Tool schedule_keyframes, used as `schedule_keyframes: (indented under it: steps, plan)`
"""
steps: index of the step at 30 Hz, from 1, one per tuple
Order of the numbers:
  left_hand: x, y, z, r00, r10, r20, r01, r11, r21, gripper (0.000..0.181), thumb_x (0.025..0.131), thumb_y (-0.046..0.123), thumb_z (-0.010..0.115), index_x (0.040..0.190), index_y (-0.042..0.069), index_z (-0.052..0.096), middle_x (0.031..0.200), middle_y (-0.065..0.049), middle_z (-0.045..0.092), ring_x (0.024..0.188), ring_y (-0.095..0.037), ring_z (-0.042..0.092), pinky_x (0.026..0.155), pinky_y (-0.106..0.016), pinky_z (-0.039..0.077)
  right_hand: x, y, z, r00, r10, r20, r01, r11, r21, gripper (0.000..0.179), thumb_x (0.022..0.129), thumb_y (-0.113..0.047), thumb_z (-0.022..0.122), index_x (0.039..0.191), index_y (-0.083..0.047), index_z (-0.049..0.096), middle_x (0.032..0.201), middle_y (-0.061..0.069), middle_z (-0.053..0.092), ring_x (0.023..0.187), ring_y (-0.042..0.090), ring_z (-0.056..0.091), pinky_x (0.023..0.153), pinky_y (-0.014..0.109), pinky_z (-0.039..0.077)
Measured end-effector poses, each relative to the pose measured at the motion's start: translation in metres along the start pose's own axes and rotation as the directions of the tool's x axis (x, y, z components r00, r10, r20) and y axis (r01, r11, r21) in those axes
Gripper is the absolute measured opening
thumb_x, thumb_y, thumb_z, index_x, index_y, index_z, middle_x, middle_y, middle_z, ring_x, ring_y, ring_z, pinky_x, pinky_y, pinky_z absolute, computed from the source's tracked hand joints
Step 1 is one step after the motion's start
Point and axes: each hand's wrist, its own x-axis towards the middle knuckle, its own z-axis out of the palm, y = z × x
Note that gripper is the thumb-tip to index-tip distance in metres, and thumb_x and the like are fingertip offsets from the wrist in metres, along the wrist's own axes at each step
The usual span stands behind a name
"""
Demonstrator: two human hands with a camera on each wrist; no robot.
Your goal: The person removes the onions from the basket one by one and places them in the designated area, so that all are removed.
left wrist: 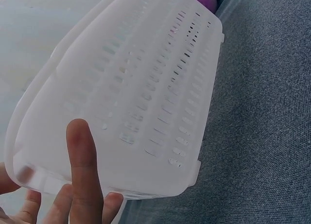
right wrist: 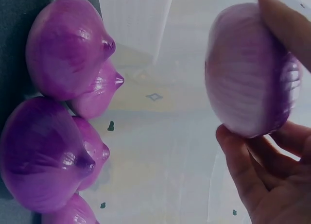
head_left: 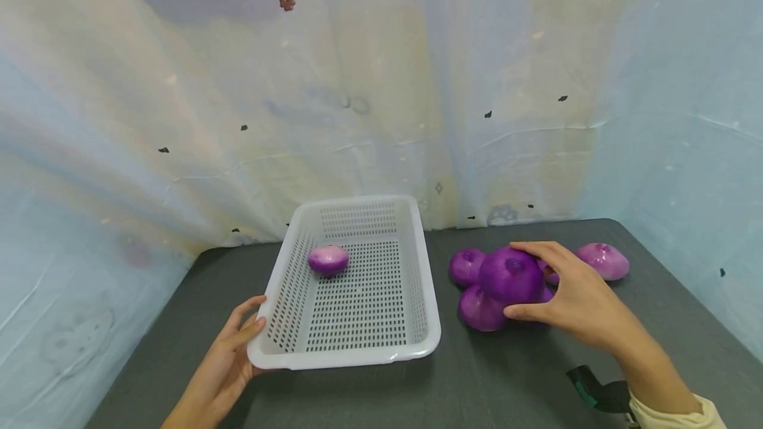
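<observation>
My left hand [head_left: 222, 357] holds the white plastic basket [head_left: 348, 359] at its near left corner, thumb on the outer wall and fingers round the corner in the left wrist view. Inside the basket lies one purple onion [head_left: 328, 260], toward its left side. To the right, my right hand [head_left: 587, 306] grips a shiny purple onion [head_left: 511, 277] between thumb and fingers. The right wrist view has this held onion [right wrist: 248, 71] raised apart from the cluster. Several more onions [head_left: 480, 310] sit close together beneath it, some partly hidden by the hand.
A dark grey table [head_left: 471, 382] carries the basket and onions. Farther right, a paler onion [head_left: 603, 261] lies near the table's right edge. A patterned curtain [head_left: 381, 98] hangs behind and around the table. A black strap [head_left: 599, 390] shows by the right wrist.
</observation>
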Motion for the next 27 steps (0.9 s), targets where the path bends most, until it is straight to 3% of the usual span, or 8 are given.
schedule_keyframes:
  steps: [11, 21, 27]
  plan:
    - [0.000, 0.000, 0.001, 1.000, 0.008, 0.007, -0.008, 1.000, -0.013, 0.040, 0.108, 0.030, 0.043, 0.144, 0.034, 0.027, 0.127, 0.013, 0.057, 0.111, -0.016, 0.062, 0.087, -0.049, 0.055, -0.001, 0.014, -0.012, 0.998, 0.027, 0.050, -0.026, 0.999, -0.024, 0.094, 0.070, -0.057, 0.085, 0.146, -0.020, 0.044, 0.140, 0.012, 0.048, 0.111, 0.039, 0.059, 0.080, 0.049, 0.055]
    - [-0.001, -0.001, -0.001, 0.996, 0.046, 0.076, -0.042, 0.998, -0.047, 0.037, 0.109, 0.026, 0.041, 0.143, 0.034, 0.028, 0.125, 0.011, 0.060, 0.110, -0.015, 0.063, 0.082, -0.044, 0.057, -0.002, 0.030, -0.026, 0.996, 0.015, 0.092, -0.006, 0.996, -0.094, 0.094, 0.073, -0.056, 0.083, 0.147, -0.013, 0.044, 0.142, 0.020, 0.049, 0.117, 0.039, 0.054, 0.084, 0.058, 0.051]
    - [-0.003, 0.000, 0.000, 0.999, 0.022, 0.044, -0.021, 0.999, -0.036, 0.039, 0.108, 0.029, 0.042, 0.144, 0.035, 0.027, 0.126, 0.012, 0.058, 0.110, -0.015, 0.063, 0.084, -0.045, 0.057, -0.003, 0.041, -0.027, 0.994, -0.004, 0.105, 0.020, 0.989, -0.146, 0.095, 0.071, -0.052, 0.085, 0.146, -0.008, 0.045, 0.141, 0.024, 0.048, 0.121, 0.043, 0.050, 0.086, 0.060, 0.050]
